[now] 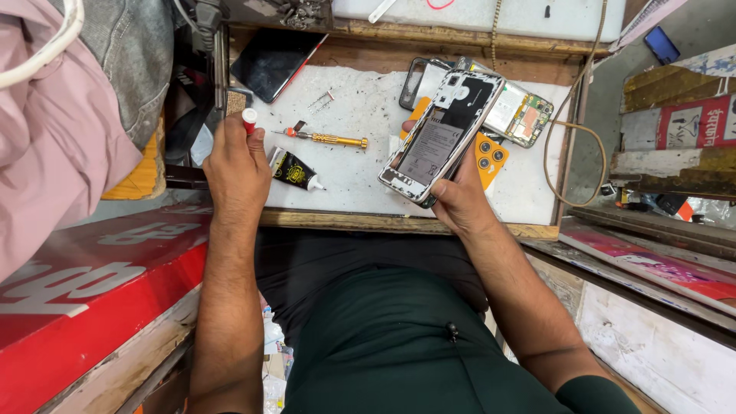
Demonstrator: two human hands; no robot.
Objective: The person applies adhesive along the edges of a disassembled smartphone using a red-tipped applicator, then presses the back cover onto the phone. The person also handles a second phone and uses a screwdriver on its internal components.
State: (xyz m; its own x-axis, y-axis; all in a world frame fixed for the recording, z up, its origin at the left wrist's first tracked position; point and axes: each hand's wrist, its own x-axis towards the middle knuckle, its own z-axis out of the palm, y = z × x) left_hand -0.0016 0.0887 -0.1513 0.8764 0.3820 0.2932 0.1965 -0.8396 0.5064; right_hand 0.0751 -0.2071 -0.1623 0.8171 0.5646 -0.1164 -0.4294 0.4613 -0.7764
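While the left hand [236, 165] grips a red-capped tool [249, 119], the right hand [458, 198] holds an opened smartphone [441, 136] over the white surface [360, 165].

Left-hand fingers are curled shut around the tool's shaft at the surface's left edge; a black glue tube [294, 170] and a gold-handled screwdriver [326, 139] lie just to their right. Further right, the phone, back cover off and battery showing, rests tilted in the right hand's closed grasp, above a loose circuit board [521, 115] and an orange camera cover [491, 157].

Glossy brass-coloured metal screwdriver [328, 139]

Gold screwdriver [328, 139], black glue tube [293, 170], dark slab [276, 60], perhaps a tablet.
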